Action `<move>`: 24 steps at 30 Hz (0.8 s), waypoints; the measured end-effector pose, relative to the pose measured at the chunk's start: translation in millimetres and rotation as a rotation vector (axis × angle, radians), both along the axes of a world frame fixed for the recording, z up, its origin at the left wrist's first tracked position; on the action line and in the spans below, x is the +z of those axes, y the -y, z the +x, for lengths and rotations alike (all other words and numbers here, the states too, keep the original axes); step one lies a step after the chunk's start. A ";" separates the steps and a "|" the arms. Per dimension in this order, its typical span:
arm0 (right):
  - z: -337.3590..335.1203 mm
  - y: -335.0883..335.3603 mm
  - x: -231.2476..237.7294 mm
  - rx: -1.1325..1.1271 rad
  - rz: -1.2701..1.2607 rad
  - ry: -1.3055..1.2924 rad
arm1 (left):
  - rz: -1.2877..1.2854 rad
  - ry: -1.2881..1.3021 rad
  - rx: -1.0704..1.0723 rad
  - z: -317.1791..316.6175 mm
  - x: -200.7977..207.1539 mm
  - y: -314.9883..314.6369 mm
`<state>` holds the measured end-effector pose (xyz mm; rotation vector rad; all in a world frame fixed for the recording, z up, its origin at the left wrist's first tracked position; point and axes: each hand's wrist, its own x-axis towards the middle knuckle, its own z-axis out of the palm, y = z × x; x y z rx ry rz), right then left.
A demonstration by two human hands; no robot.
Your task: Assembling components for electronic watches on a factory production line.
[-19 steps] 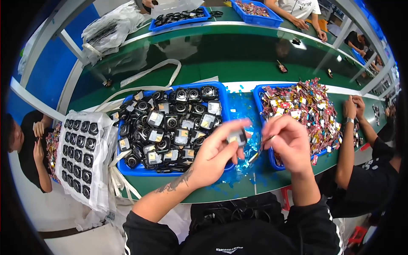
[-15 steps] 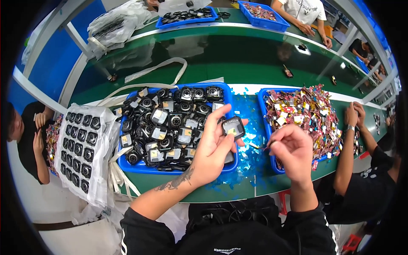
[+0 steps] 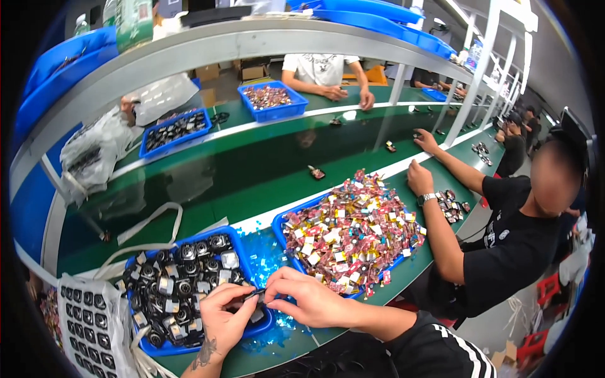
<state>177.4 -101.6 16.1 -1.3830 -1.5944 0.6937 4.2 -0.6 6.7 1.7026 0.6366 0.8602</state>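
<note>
My left hand (image 3: 222, 318) grips a small dark watch case (image 3: 254, 294) by its edges, over the front right corner of a blue tray. The fingers of my right hand (image 3: 312, 302) are pinched at the same case's right side; anything small between them is hidden. Most of the case is covered by my fingers. Black watch cases (image 3: 183, 268), several with pale backs, are heaped in the left blue tray (image 3: 154, 348). In the right blue tray (image 3: 278, 228) small red, yellow and white parts (image 3: 353, 233) are piled above the rim.
Blue film scraps (image 3: 268, 255) litter the bench between the trays. A white sheet of watch cases (image 3: 79, 321) stands at the left. A dark green belt (image 3: 252, 183) runs beyond, carrying a few parts. A co-worker's arm (image 3: 441, 227) reaches over the bench at right.
The view has swung to the right. My right hand has come over to the watch case in my left hand, and the case is now tilted edge-on between both hands.
</note>
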 end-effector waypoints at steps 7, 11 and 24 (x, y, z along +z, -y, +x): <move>-13.0 -10.8 -12.1 -0.069 -0.080 -0.479 | -0.304 0.284 -0.200 -0.3 -3.5 4.1; -20.0 -18.7 -15.6 -0.002 -0.111 -0.795 | -0.281 0.252 -0.055 -2.1 -8.7 10.7; -16.2 -15.3 19.3 -0.251 0.155 0.094 | -0.489 0.235 -0.250 4.0 -15.5 3.1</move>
